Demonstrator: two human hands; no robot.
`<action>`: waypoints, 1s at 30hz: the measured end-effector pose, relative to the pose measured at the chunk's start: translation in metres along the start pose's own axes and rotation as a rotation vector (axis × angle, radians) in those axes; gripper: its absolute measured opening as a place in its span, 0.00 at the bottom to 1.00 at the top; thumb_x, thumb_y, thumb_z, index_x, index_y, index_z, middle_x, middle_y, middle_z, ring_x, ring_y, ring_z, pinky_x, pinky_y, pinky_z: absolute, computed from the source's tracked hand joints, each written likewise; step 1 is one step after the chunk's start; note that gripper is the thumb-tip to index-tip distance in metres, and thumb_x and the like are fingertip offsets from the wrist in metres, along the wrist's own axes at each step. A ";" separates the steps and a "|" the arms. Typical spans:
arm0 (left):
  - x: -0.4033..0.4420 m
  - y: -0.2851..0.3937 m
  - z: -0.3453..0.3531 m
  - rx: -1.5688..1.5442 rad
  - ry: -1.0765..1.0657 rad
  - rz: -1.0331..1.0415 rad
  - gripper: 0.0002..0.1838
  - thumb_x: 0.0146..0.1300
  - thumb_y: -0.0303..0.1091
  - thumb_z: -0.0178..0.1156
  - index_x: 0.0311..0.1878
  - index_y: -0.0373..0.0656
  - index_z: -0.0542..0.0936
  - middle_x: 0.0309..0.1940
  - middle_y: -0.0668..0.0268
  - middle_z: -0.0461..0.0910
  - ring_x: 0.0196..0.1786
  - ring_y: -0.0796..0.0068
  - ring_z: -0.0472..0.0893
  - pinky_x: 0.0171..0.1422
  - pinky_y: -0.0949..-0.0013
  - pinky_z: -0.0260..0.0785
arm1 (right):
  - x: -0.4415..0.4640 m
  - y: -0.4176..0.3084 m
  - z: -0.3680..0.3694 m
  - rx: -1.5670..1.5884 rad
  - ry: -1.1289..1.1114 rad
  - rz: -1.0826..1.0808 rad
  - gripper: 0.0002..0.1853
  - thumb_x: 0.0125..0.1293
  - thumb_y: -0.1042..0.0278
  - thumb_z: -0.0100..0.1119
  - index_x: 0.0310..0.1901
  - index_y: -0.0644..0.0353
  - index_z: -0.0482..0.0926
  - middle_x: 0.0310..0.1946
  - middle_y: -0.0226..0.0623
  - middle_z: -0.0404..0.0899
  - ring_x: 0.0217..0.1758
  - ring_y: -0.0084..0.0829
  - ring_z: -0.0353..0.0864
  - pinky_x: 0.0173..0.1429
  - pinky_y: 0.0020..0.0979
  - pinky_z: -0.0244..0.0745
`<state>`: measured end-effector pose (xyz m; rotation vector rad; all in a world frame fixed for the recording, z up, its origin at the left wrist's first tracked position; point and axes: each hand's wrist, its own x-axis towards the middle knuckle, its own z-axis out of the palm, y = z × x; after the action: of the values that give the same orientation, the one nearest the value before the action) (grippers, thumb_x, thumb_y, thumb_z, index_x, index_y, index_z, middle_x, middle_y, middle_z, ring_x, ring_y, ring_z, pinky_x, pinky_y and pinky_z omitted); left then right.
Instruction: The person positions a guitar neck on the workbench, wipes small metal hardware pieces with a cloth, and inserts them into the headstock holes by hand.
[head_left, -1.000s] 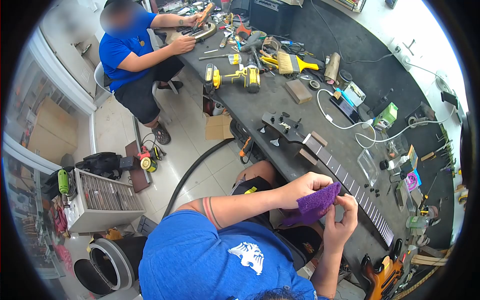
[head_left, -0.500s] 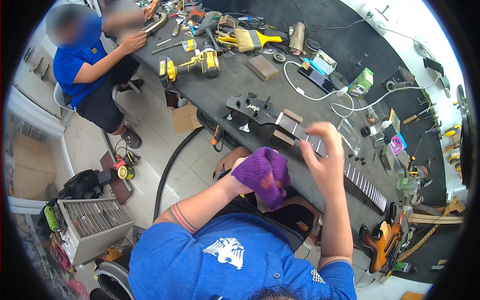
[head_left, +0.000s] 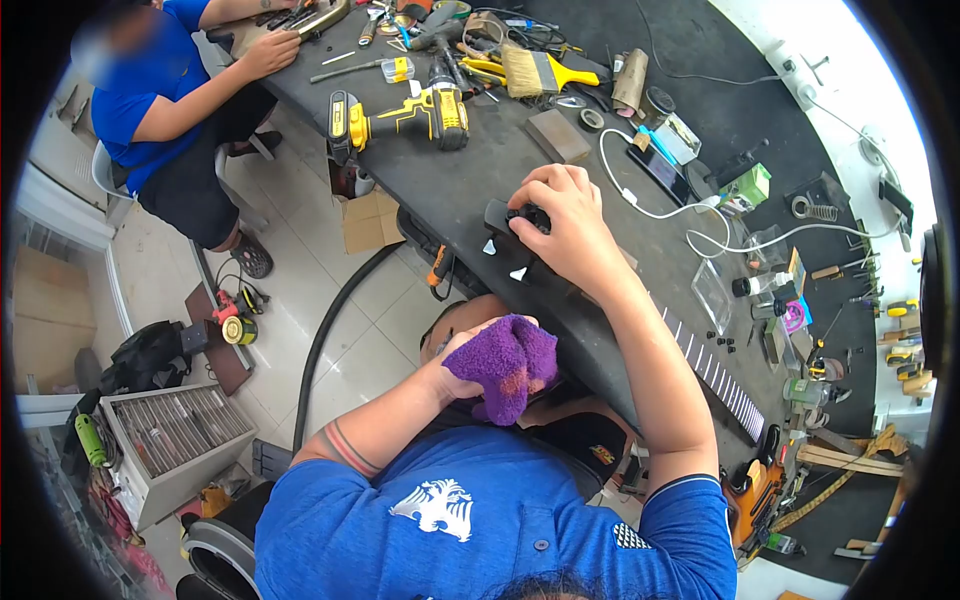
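Note:
My left hand [head_left: 462,352] is closed around a bunched purple cloth [head_left: 505,365] with an orange-brown patch, held over my lap. At the bench edge, my right hand [head_left: 565,222] curls its fingers over the black guitar headstock [head_left: 494,213], around its dark tuning hardware. Exactly which part the fingertips pinch is hard to make out. Two pale tuner buttons [head_left: 518,273] stick out on the near side of the headstock. The neck's fretboard [head_left: 712,368] runs right under my forearm, towards a sunburst guitar body [head_left: 755,500].
A yellow cordless drill [head_left: 440,118], a rectangular block [head_left: 558,136] and a yellow-handled brush [head_left: 535,73] lie beyond the headstock. A white cable [head_left: 612,165] loops across the bench [head_left: 395,160]. Small black parts [head_left: 722,342] lie beside the neck. Another person [head_left: 165,110] sits at far left.
My right hand has moved left from above the neck down onto the headstock, its fingers closing. The left hand still holds the cloth. The camera view has shifted slightly.

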<state>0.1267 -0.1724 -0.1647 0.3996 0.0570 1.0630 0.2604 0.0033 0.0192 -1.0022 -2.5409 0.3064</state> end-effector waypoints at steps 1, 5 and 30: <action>0.000 0.003 0.001 -0.047 0.014 -0.021 0.32 0.77 0.26 0.70 0.81 0.36 0.73 0.70 0.59 0.84 0.66 0.70 0.85 0.75 0.63 0.79 | 0.001 0.000 0.001 -0.007 -0.010 -0.003 0.13 0.66 0.66 0.76 0.51 0.52 0.89 0.63 0.35 0.80 0.76 0.43 0.71 0.80 0.49 0.63; 0.004 0.008 -0.001 -0.031 0.035 -0.057 0.27 0.80 0.35 0.64 0.76 0.35 0.74 0.65 0.57 0.84 0.64 0.67 0.86 0.72 0.60 0.80 | -0.002 -0.005 -0.006 0.006 -0.016 -0.001 0.13 0.65 0.67 0.75 0.51 0.53 0.89 0.62 0.35 0.81 0.76 0.44 0.71 0.81 0.51 0.62; 0.088 -0.049 0.169 1.753 -0.364 0.206 0.29 0.69 0.53 0.69 0.59 0.36 0.85 0.51 0.48 0.88 0.57 0.50 0.89 0.62 0.50 0.83 | -0.196 -0.051 -0.103 0.636 0.097 0.383 0.12 0.77 0.65 0.72 0.50 0.63 0.81 0.40 0.41 0.88 0.47 0.37 0.89 0.55 0.39 0.84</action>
<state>0.2509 -0.1672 -0.0125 2.1946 0.6516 0.8793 0.4046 -0.1631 0.0751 -1.1771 -1.9333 1.0612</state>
